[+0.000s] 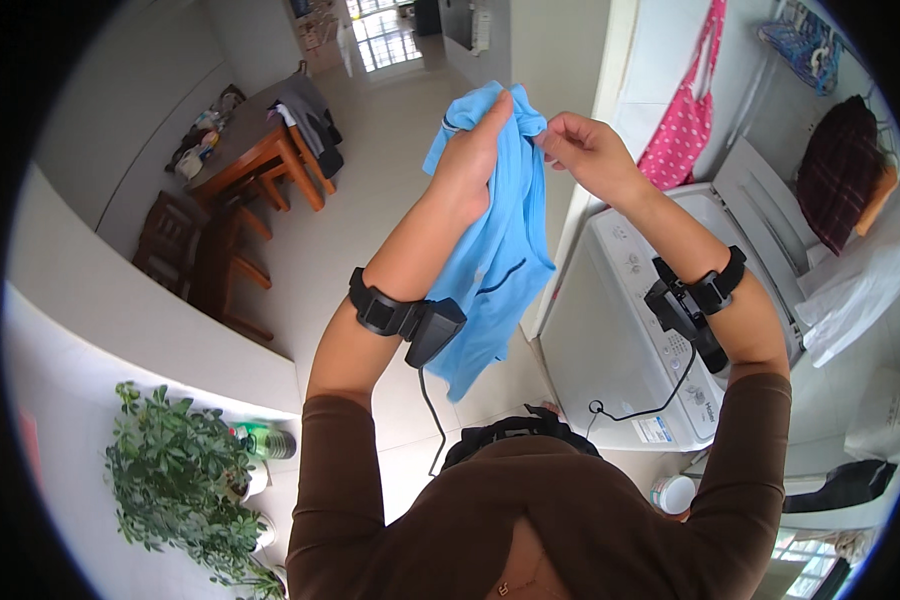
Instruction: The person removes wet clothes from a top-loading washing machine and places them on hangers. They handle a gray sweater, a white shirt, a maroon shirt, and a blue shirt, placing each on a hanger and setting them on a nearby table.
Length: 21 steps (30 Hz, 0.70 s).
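A light blue cloth garment (521, 232) with a short dark line on its lower part hangs in loose folds before me. My left hand (471, 169) holds its bunched upper part, thumb pointing up along the fabric. On the right side of that bunch, the thumb and fingertips of my right hand (591, 156) pinch the garment's edge. The fingers of my left hand are mostly hidden behind the cloth. Both forearms wear black strapped devices, the left device (435, 330) partly in front of the garment and the right device (686, 307) above the washing machine.
At my right stands a white Haier top-loading washing machine (607, 300) with its lid (765, 202) raised. A pink dotted bag (682, 135) and hangers (806, 49) hang beyond. Potted plants (180, 465) and a green bottle (270, 441) stand left, below a wooden table (259, 139).
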### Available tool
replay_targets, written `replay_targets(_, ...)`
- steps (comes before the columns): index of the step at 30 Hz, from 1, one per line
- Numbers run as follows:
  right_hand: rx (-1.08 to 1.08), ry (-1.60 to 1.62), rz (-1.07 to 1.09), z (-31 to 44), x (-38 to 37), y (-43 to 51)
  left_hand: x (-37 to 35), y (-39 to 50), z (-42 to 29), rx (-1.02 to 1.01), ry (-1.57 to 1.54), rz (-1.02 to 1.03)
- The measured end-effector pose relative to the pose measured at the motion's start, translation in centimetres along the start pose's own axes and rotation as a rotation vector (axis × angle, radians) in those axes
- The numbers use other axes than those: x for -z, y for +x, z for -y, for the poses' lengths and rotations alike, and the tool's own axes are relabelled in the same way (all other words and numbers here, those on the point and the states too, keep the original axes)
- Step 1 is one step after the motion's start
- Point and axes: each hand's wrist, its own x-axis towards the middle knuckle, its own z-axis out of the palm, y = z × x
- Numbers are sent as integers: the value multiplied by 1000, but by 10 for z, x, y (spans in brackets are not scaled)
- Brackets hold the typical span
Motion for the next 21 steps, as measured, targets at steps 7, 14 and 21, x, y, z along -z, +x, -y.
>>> replay_targets(7,3,46,0,35,-8,27,61,-41,-77,230,1746,-123)
replay_targets(14,72,-158,395,64,-45,33,42,-41,-63,-474,1383,41)
replay_targets(21,169,-1080,154,7,3,19,80,-44,-104,-496,1703,-165)
